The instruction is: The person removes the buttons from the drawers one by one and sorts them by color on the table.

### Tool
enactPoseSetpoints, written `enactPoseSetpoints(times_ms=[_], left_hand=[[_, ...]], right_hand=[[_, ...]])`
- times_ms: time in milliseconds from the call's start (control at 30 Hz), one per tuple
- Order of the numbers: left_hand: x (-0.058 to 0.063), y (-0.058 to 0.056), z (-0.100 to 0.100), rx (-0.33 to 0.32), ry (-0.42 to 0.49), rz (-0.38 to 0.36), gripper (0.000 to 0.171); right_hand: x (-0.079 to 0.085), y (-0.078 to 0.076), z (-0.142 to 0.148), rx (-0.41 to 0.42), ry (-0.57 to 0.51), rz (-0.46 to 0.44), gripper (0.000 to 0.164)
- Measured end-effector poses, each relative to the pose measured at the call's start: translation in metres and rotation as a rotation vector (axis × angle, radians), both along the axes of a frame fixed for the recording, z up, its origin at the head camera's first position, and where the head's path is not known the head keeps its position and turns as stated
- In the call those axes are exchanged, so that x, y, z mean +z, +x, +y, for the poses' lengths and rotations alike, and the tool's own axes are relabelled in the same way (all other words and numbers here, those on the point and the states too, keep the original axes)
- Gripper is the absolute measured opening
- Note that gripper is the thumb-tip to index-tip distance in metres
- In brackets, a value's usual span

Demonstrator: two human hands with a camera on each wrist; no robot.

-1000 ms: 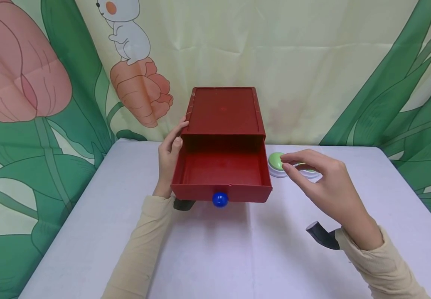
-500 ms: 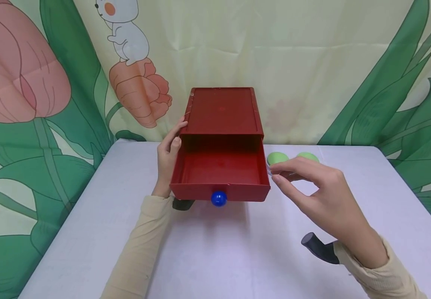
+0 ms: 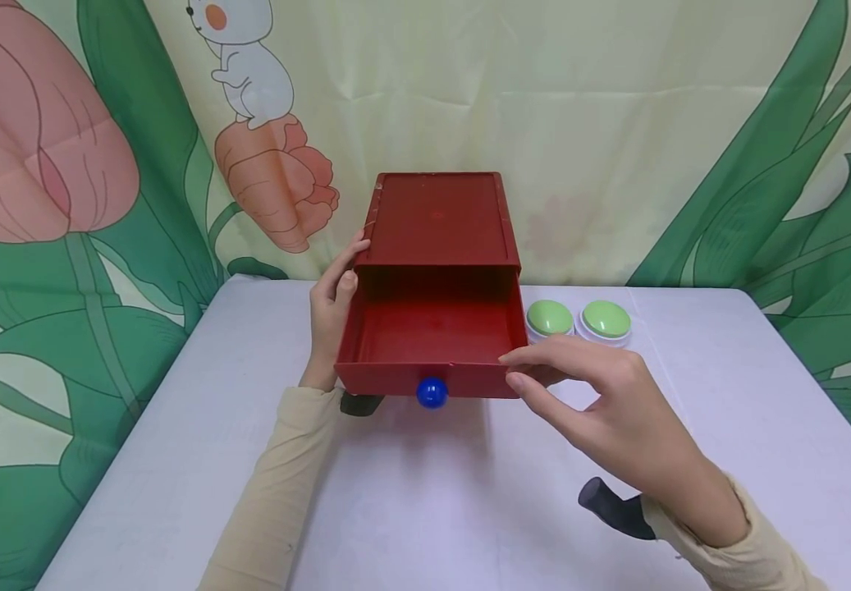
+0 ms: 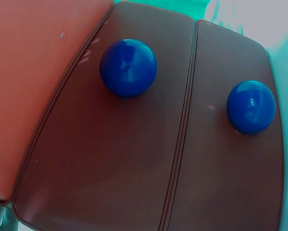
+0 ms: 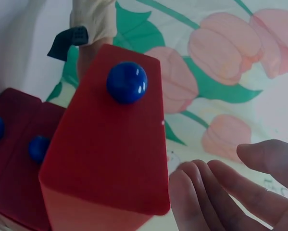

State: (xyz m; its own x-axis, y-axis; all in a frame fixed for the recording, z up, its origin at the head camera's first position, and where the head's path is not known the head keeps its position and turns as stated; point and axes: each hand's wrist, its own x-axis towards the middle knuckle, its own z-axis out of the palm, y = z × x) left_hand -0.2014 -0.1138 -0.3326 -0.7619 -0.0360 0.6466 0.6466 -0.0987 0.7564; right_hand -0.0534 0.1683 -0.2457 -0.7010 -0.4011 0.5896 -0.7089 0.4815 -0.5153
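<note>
A dark red drawer cabinet point(image 3: 438, 217) stands on the white table with its top drawer point(image 3: 436, 336) pulled out; nothing lies inside. A round blue knob point(image 3: 432, 392) sits on that drawer's front. My left hand point(image 3: 329, 320) rests along the cabinet's left side, fingers stretched out. By the drawer's front right corner is my right hand point(image 3: 610, 410), thumb and fingers apart and holding nothing. In the right wrist view its fingers point(image 5: 184, 197) lie close beside the drawer; contact is unclear. Two lower drawers point(image 4: 115, 154) with blue knobs point(image 4: 128, 68) are pushed in.
Two green-topped round push buttons point(image 3: 549, 318) with white bases stand right of the cabinet, behind the right hand. A printed curtain point(image 3: 580, 164) with tulips and a rabbit hangs behind the table point(image 3: 410, 509). A black wrist mount point(image 3: 617, 509) sticks out from the right sleeve.
My right hand has moved left and toward me, from in front of the green buttons to the drawer's front right corner. Both buttons now show. My left hand and the drawer stay put.
</note>
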Motion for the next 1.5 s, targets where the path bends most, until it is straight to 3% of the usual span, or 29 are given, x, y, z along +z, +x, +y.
enactPoseSetpoints(times_ms=[400,700,1500], left_hand=[[-0.001,0.0,0.0,-0.01,-0.002,0.005,0.043],[0.0,0.001,-0.001,-0.019,0.008,0.003,0.043],[-0.001,0.001,-0.001,-0.018,0.01,-0.015,0.043]], right_hand=[[-0.018,0.002,-0.012,0.078,0.019,-0.118,0.028],[-0.031,-0.002,-0.02,0.056,0.055,-0.272,0.022],[-0.052,-0.015,-0.042,0.111,0.017,-0.606,0.029]])
